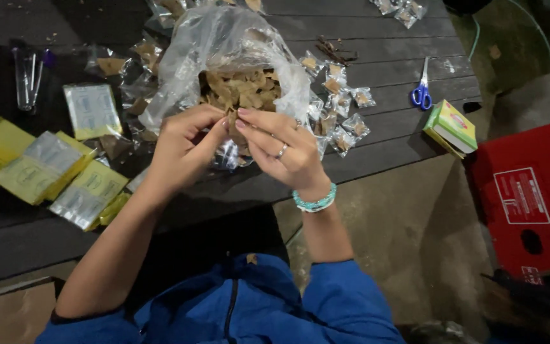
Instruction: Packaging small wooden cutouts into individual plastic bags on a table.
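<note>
Head view: both hands (186, 143) (281, 150) pinch a small clear sachet (229, 155) beside crinkly plastic bag (224, 48)

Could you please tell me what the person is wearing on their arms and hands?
Blue sleeves are pushed up above the elbows, so both forearms are bare. The right hand has a ring on one finger and a turquoise beaded bracelet at the wrist. The left hand wears nothing visible.

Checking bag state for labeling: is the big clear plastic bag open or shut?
Open. The clear plastic bag gapes toward the camera, showing brown pieces inside; both hands, left hand and right hand, pinch something small at its mouth.
</note>
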